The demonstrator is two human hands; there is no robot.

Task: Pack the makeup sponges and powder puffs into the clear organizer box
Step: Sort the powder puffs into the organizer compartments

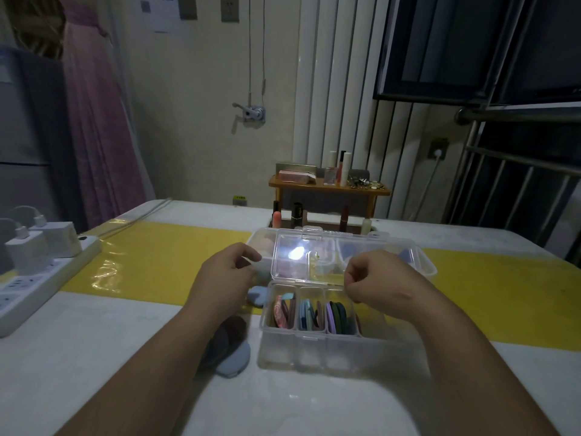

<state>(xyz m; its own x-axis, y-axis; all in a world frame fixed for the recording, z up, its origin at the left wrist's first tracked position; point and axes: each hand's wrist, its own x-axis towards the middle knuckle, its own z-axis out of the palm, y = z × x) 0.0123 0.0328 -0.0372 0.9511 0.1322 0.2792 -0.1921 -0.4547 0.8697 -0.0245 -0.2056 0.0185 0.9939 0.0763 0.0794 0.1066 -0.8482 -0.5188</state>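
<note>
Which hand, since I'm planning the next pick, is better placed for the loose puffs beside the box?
Probably left. The left hand is next to a blue puff lying left of the organizer box; the right hand is over the box's right side and must cross it.

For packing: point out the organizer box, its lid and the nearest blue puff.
organizer box (314, 350): head view, front wall.
lid (283, 243): head view, clear panel.
blue puff (237, 361): head view, rounded near edge.

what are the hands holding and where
Seemingly the open clear lid: left hand at its left edge, right hand near its lower right; too dim to confirm.
</note>
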